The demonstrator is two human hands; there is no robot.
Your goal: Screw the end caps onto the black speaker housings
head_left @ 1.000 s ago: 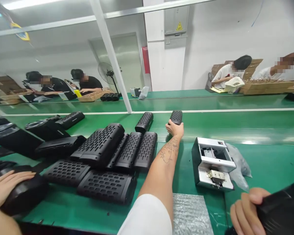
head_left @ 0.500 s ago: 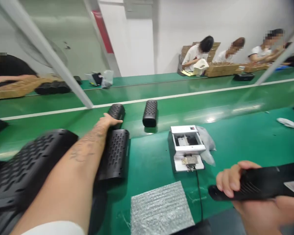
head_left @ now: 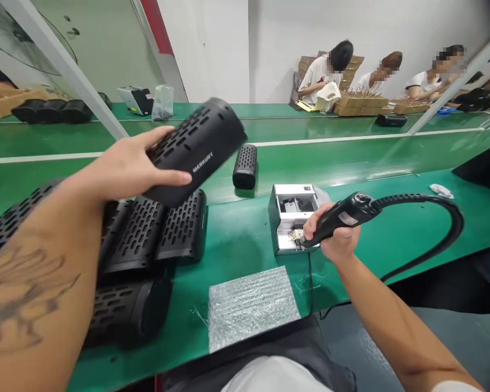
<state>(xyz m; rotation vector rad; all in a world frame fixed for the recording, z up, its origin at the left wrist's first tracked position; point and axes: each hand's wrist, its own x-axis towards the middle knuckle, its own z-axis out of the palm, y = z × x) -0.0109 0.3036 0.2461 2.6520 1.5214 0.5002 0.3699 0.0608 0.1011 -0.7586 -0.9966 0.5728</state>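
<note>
My left hand (head_left: pixel 141 166) is wrapped round a black speaker (head_left: pixel 202 147) with slotted grille and white lettering, lifted and tilted above the bench. Below it, several similar speakers (head_left: pixel 182 228) lie side by side, partly behind my left forearm. In my right hand (head_left: pixel 338 234) is a black electric screwdriver (head_left: pixel 347 212) with a thick cord curving off to the right. Its tip points down at the front of a white and dark screw feeder (head_left: pixel 293 190); whether the bit touches there, I cannot tell.
A silver foam sheet (head_left: pixel 253 307) lies at the near edge of the green bench (head_left: pixel 237 239). One more speaker (head_left: pixel 245 166) stands apart on the green belt. A slanting white post (head_left: pixel 65 71) rises at left. Several people sit across the line behind cardboard boxes (head_left: pixel 357 103).
My left hand has taken hold of a speaker and raised it from the belt toward me. My right hand has swung the screwdriver left to the screw feeder. The view has shifted.
</note>
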